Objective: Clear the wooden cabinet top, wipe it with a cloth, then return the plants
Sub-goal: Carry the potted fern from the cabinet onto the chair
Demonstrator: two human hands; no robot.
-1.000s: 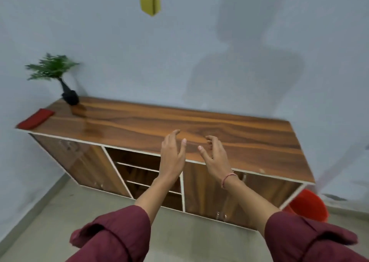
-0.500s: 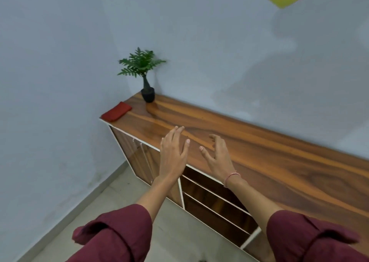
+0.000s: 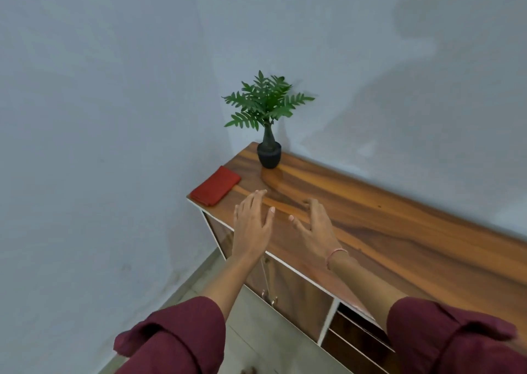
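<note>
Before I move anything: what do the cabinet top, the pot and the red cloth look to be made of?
Cabinet top: wood-grain board, probably laminate or veneer; glossy, it mirrors the pot, and a white edge band shows. Pot: matte black, faintly ribbed, likely plastic or ceramic, cannot tell which. Red cloth: soft folded fabric, dull finish, layered edges visible.

Pale blue-grey walls [image 3: 114, 117] meet in corner w/ soft shadows; light tiled floor [image 3: 256, 331] below.
</note>
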